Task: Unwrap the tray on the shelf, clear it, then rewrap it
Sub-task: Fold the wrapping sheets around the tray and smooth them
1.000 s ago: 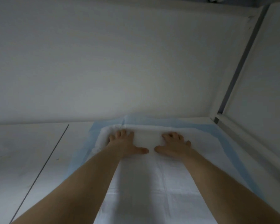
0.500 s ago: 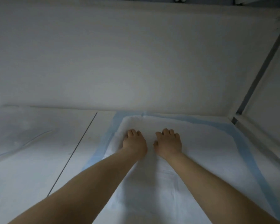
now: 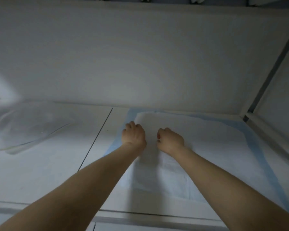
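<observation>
a white sheet [image 3: 215, 155] with a blue border [image 3: 254, 144] lies spread on the right part of a white shelf [image 3: 57, 172], its far edge just short of the back wall [image 3: 140, 55]. the tray itself does not show. at the sheet's far end a flat raised patch [image 3: 165, 119] lies under the white layer, and what is beneath it is covered.

both bare forearms reach in over the sheet's near edge. the left hand [image 3: 133, 135] sits at the sheet's far left, by the corner of the raised patch. the right hand [image 3: 171, 140] is just beside it, nearer the sheet's middle, with a narrow strip of white between the two. both hands are knuckles up with the fingers curled down onto the sheet. the right thumb, with a red nail, lies against the forefinger. whether either hand has cloth caught inside the curl cannot be told.

left of the sheet a thin dark seam [image 3: 97, 139] crosses the shelf, and beyond that lies some crumpled clear plastic [image 3: 33, 130].
</observation>
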`<action>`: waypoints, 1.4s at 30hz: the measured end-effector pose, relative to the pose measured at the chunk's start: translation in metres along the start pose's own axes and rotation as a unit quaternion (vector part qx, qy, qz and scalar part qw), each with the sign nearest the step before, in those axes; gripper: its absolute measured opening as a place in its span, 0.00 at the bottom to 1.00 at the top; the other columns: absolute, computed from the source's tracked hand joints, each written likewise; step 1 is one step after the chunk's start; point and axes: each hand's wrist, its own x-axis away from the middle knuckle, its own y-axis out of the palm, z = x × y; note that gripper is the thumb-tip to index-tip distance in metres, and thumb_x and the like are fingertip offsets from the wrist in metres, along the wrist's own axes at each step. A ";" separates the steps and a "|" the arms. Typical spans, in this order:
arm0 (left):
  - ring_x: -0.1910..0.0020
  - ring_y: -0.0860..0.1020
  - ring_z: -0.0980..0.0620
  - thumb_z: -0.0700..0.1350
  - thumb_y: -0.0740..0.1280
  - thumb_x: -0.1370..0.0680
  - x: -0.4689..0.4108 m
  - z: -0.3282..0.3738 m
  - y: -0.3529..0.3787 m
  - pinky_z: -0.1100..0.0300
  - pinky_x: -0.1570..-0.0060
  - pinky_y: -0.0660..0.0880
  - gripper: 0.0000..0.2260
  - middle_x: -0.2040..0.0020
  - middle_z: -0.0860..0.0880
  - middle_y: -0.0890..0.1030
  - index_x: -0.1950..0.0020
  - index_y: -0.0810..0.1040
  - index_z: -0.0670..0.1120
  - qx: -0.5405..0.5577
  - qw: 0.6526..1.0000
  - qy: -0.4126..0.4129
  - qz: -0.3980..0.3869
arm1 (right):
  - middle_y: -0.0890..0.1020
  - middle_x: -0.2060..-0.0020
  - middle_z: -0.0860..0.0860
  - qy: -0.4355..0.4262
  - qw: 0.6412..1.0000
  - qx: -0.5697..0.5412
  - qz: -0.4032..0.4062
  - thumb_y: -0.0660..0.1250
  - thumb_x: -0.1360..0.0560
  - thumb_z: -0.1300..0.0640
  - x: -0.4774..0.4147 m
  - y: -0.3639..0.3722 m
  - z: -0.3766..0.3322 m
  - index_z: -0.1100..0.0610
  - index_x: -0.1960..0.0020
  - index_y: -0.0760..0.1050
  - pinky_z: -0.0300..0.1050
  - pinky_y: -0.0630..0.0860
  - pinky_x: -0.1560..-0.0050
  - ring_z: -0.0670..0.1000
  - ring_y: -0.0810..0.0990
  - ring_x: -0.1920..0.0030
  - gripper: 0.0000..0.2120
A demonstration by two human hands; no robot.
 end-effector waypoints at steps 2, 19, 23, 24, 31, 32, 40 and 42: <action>0.32 0.65 0.41 0.41 0.61 0.23 0.002 -0.010 -0.004 0.53 0.34 0.66 0.20 0.33 0.40 0.66 0.32 0.66 0.39 0.056 0.996 -0.047 -0.046 | 0.77 0.42 0.55 -0.001 0.997 -0.044 -0.055 0.62 0.26 0.53 0.004 -0.001 -0.012 0.54 0.43 0.75 0.46 0.74 0.46 0.57 0.77 0.42 0.13; 0.48 0.78 0.36 0.34 0.65 0.23 -0.002 -0.052 -0.011 0.37 0.47 0.76 0.15 0.49 0.35 0.76 0.38 0.68 0.34 0.522 0.799 -0.190 -0.229 | 0.72 0.35 0.55 0.024 0.990 -0.058 -0.125 0.62 0.25 0.56 0.020 -0.007 -0.028 0.54 0.33 0.72 0.45 0.70 0.38 0.56 0.73 0.36 0.20; 0.62 0.80 0.42 0.42 0.65 0.22 -0.001 -0.058 -0.016 0.49 0.63 0.79 0.14 0.57 0.38 0.79 0.40 0.72 0.35 0.460 0.832 -0.171 -0.260 | 0.73 0.35 0.56 0.026 0.989 -0.045 -0.135 0.62 0.25 0.57 0.019 -0.010 -0.033 0.55 0.33 0.72 0.45 0.70 0.38 0.56 0.73 0.36 0.20; 0.66 0.78 0.44 0.44 0.65 0.22 -0.002 -0.059 -0.017 0.52 0.68 0.77 0.13 0.60 0.40 0.78 0.43 0.72 0.36 0.445 0.842 -0.167 -0.254 | 0.73 0.35 0.56 0.027 0.989 -0.039 -0.137 0.63 0.25 0.56 0.019 -0.011 -0.034 0.56 0.34 0.73 0.44 0.71 0.38 0.56 0.73 0.36 0.20; 0.42 0.75 0.41 0.41 0.69 0.26 -0.019 -0.053 -0.004 0.52 0.41 0.73 0.20 0.38 0.38 0.75 0.36 0.71 0.39 0.428 0.893 -0.072 -0.121 | 0.73 0.36 0.56 0.029 0.988 -0.004 -0.150 0.65 0.26 0.47 0.015 -0.011 -0.040 0.57 0.34 0.71 0.43 0.71 0.43 0.56 0.74 0.38 0.24; 0.36 0.73 0.41 0.42 0.69 0.26 -0.022 -0.053 -0.003 0.53 0.38 0.70 0.25 0.33 0.39 0.72 0.31 0.68 0.39 0.398 0.910 -0.059 -0.103 | 0.73 0.37 0.56 0.029 0.988 -0.002 -0.151 0.65 0.26 0.47 0.015 -0.011 -0.040 0.57 0.34 0.71 0.44 0.71 0.44 0.56 0.74 0.38 0.24; 0.33 0.71 0.41 0.46 0.66 0.23 -0.048 -0.047 0.009 0.56 0.37 0.67 0.24 0.32 0.39 0.72 0.30 0.67 0.38 0.328 0.942 0.002 -0.073 | 0.73 0.38 0.56 0.039 0.989 -0.009 -0.143 0.65 0.27 0.43 0.009 -0.009 -0.043 0.57 0.35 0.70 0.42 0.67 0.51 0.56 0.74 0.39 0.26; 0.36 0.73 0.39 0.43 0.67 0.24 -0.055 -0.044 0.013 0.53 0.40 0.70 0.22 0.36 0.37 0.74 0.34 0.70 0.34 0.340 0.936 -0.013 -0.095 | 0.73 0.38 0.56 0.043 0.989 -0.006 -0.141 0.66 0.28 0.41 0.009 -0.007 -0.043 0.57 0.34 0.69 0.44 0.69 0.49 0.56 0.74 0.39 0.28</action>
